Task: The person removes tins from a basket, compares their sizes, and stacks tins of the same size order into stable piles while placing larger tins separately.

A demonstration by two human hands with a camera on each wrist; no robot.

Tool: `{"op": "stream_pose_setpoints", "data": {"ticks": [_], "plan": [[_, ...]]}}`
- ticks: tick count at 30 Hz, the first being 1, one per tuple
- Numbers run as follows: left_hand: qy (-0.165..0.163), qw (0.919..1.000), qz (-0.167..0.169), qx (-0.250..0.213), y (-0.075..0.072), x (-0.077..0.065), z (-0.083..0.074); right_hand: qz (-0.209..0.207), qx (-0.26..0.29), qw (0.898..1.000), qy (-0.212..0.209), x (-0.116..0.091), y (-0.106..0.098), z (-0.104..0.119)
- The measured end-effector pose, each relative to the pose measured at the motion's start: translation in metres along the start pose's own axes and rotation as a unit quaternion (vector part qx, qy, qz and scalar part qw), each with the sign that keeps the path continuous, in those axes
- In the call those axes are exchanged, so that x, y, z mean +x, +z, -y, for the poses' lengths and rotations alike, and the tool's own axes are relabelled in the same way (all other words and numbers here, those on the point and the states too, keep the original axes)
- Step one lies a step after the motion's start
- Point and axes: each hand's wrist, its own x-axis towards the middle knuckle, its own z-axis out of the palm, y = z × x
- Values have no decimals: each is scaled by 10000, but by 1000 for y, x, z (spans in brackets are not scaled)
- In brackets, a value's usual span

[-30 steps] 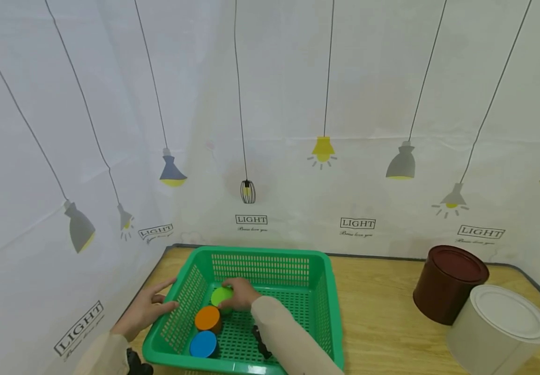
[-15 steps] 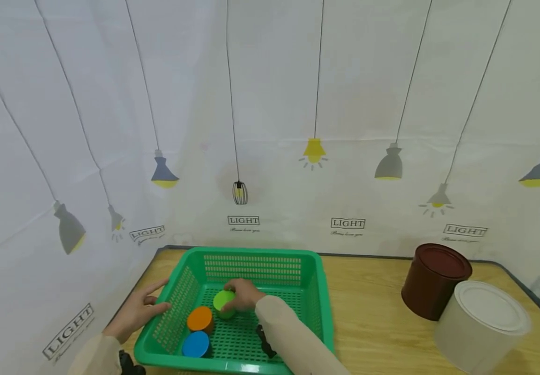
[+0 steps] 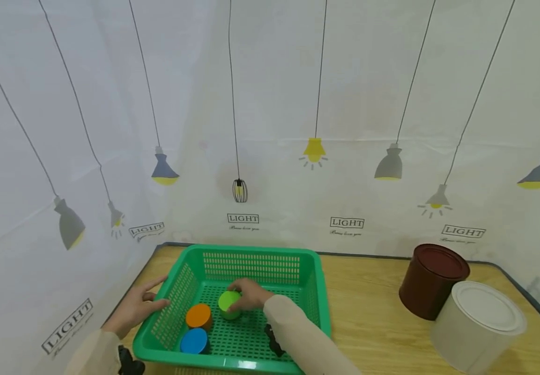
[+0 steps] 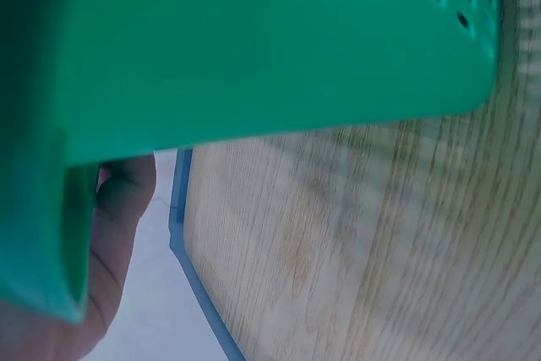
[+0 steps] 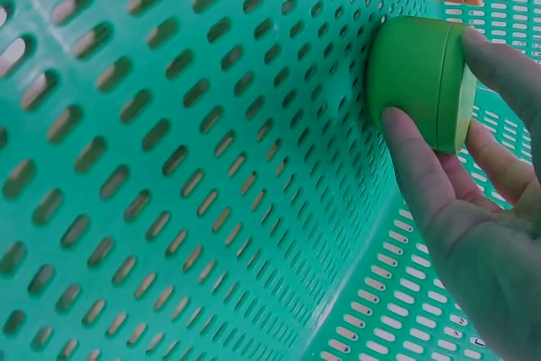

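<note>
In the head view, a green plastic basket (image 3: pixel 316 312) stands on the table. My left hand (image 3: pixel 136 307) grips its left rim, thumb over the edge; in the left wrist view a finger (image 4: pixel 122 209) shows behind the rim. Inside the basket, my right hand (image 3: pixel 253 295) holds a round lime-green lidded tub (image 3: pixel 229 303) between thumb and fingers. The right wrist view shows the green tub (image 5: pixel 414 82) upright, its base right at the perforated basket floor. An orange tub (image 3: pixel 199 316) and a blue one (image 3: pixel 195 341) stand together along the basket's left side.
To the right on the wooden table (image 3: pixel 363 291) stand a dark brown lidded can (image 3: pixel 431 284) and a cream lidded can (image 3: pixel 478 328), close together. A white sheet printed with lamps (image 3: pixel 279 104) hangs behind and to the left.
The green tub has shifted right, away from the orange one, with my right hand around it. The left hand stays on the rim. The head view has turned slightly right.
</note>
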Motion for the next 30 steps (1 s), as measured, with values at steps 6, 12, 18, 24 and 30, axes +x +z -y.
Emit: {"op": "stream_pose_setpoints", "data": {"ticks": [6,12,18,24,30], "plan": [[55,9999,17,-83,-2,-2,-3,28,100,9999,-114,1,-2,-1],[141,9998,112,-27,-3,-2,-3,190,254,9994,-154,-2,-3,-5],[288,9990,335,-69,-3,-1,-1,235,273,9992,-180,-3,-1,-11],[249,9994,196,-152,-1,-2,0,172,271,9993,-199,0,3,-16],[310,9993,184,-44,-1,-3,-1,131,418,9989,-192,1,3,-16]]}}
